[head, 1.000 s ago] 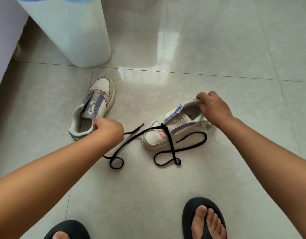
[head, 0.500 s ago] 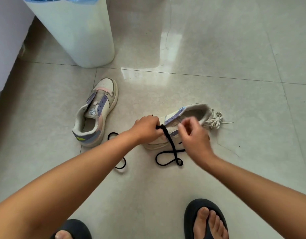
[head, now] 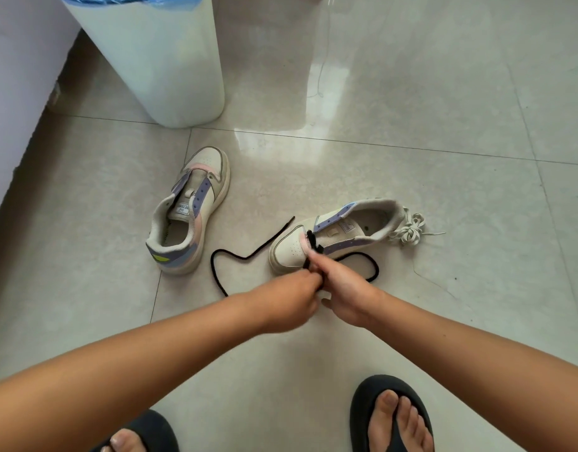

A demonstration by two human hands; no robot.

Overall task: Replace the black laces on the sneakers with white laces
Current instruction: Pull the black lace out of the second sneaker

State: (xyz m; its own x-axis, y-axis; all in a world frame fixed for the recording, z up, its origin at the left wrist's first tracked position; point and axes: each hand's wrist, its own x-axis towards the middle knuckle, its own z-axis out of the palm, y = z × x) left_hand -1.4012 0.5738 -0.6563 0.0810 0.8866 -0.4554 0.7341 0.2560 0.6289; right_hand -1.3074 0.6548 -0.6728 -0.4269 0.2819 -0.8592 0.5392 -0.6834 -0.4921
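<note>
Black lace [head: 248,254] runs from the lowest eyelets of the right-hand sneaker [head: 338,236] down into both hands, which meet just in front of its toe. The left hand [head: 289,300] and right hand [head: 341,293] are pressed together, fingers pinched on the lace; one loose end trails left across the floor [head: 411,177] toward the second sneaker [head: 189,216], which lies unlaced nearer the white bin [head: 157,60]. White laces [head: 408,230] sit bunched, touching the first sneaker's heel. Bare tile lies to the right and behind the shoes — the wall and bin close off the far left corner. Half a second ago the hands were apart at the eyelets; now they have drawn back together, pulling the lace with them.
</note>
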